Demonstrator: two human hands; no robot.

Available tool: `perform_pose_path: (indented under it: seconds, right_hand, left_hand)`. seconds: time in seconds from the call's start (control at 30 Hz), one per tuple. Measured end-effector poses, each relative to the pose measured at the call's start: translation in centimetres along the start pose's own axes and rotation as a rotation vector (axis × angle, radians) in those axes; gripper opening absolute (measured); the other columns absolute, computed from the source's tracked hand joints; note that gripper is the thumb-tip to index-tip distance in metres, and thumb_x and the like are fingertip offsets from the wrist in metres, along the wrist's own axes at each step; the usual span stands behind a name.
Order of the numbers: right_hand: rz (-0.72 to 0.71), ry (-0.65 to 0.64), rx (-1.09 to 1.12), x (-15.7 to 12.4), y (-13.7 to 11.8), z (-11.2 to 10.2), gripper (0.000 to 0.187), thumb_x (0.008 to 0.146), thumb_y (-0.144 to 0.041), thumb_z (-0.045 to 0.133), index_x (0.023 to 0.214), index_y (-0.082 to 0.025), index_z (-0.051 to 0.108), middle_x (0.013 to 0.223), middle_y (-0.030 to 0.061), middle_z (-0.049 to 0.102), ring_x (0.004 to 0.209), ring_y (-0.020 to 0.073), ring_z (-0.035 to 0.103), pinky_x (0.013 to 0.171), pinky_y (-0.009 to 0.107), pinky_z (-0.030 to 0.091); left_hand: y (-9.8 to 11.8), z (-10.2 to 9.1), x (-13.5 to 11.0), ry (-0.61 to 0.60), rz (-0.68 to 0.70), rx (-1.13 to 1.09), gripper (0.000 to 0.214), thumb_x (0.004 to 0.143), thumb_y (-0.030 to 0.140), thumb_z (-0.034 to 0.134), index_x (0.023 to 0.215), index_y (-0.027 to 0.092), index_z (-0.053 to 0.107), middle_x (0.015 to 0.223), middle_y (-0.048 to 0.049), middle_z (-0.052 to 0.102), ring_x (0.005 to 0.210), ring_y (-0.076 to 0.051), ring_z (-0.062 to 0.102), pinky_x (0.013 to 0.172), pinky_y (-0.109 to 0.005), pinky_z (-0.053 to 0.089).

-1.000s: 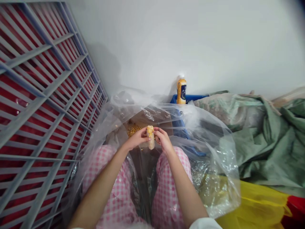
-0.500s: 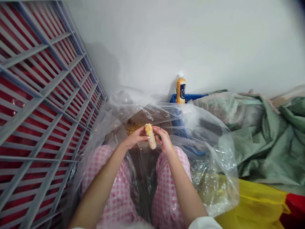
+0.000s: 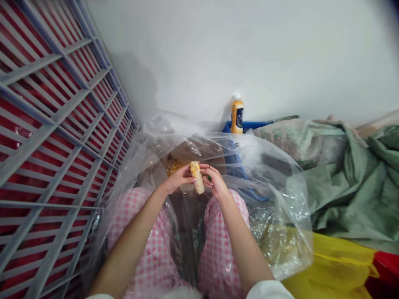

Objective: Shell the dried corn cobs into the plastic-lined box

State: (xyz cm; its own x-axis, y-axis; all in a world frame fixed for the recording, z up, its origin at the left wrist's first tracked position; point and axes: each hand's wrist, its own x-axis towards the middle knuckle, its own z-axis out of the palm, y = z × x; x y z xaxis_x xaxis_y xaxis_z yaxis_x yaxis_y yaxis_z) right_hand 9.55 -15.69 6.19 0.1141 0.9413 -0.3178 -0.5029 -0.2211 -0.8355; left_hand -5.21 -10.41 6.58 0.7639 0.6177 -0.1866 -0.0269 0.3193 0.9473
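The corn cob (image 3: 197, 180) hangs in the air between the knees, above a brown container that is probably a cardboard box (image 3: 215, 155). It tilts: the far end carries yellow kernels, while the near end is pale and bare.

The left hand (image 3: 177, 179) pinches the cob from its left side, thumb nearer the body, fingers towards the far end. The right hand (image 3: 216, 181) has its fingers bent at the cob's right side, the forefinger reaching its far end; beside them shows a small green thing (image 3: 209, 177), too small to identify. Whether the right grip pinches the cob or that green thing, I cannot tell.

Pressure should probably work best at the border where kernels meet bare cob, with one grip steadying while the other pushes, and a small turn to bring up each fresh row. Holding the cob low and well inside the box's edges would help loose grains drop in. The heap of corn kernels (image 3: 174, 167) lies towards the box's left edge.

Clear plastic sheeting (image 3: 289, 216) drapes around the box and over the checked trousers (image 3: 140, 253); loose folds could catch stray grains. Right of the box, a juice bottle (image 3: 237, 114) stands upright at the far left corner of a blue crate (image 3: 257, 125).
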Motion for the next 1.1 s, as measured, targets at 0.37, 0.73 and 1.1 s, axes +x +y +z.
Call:
perform_pose_path:
  seconds: [0.37, 0.73, 1.1]
  right_hand:
    - [0.01, -0.049, 0.033, -0.3, -0.1, -0.4, 0.031, 0.064, -0.028, 0.056, 0.09, -0.014, 0.063, 0.063, -0.0028, 0.058, 0.031, -0.0011, 0.015, 0.033, 0.02, 0.004]
    - [-0.123, -0.039, -0.631, 0.9, 1.3, -0.6, 0.045, 0.072, -0.054, 0.052, 0.082, -0.012, 0.067, 0.072, 0.0027, 0.063, 0.066, 0.0125, 0.051, 0.065, 0.024, 0.037]
    - [-0.191, -0.071, -0.138, -2.1, -5.8, -1.8, 0.033, 0.078, -0.037, 0.046, 0.093, -0.009, 0.057, 0.066, -0.0053, 0.057, 0.037, -0.0033, 0.017, 0.039, 0.012, 0.013]
  left_hand:
    - [-0.2, -0.1, 0.0, 0.068, -0.045, -0.028, 0.073, 0.062, 0.026, 0.072, 0.128, 0.02, 0.042, 0.12, -0.0091, 0.055, 0.11, -0.026, 0.049, 0.086, -0.034, 0.043]
    - [0.8, -0.7, 0.0, 0.308, 0.063, -0.237, 0.068, 0.064, 0.025, 0.071, 0.126, 0.021, 0.043, 0.114, -0.0092, 0.06, 0.1, -0.022, 0.058, 0.081, -0.031, 0.048]
    - [-0.1, -1.2, 0.9, 0.326, -0.208, -0.041, 0.028, 0.072, 0.033, 0.067, 0.097, 0.023, 0.06, 0.092, 0.0134, 0.069, 0.091, -0.006, 0.057, 0.078, -0.013, 0.046]
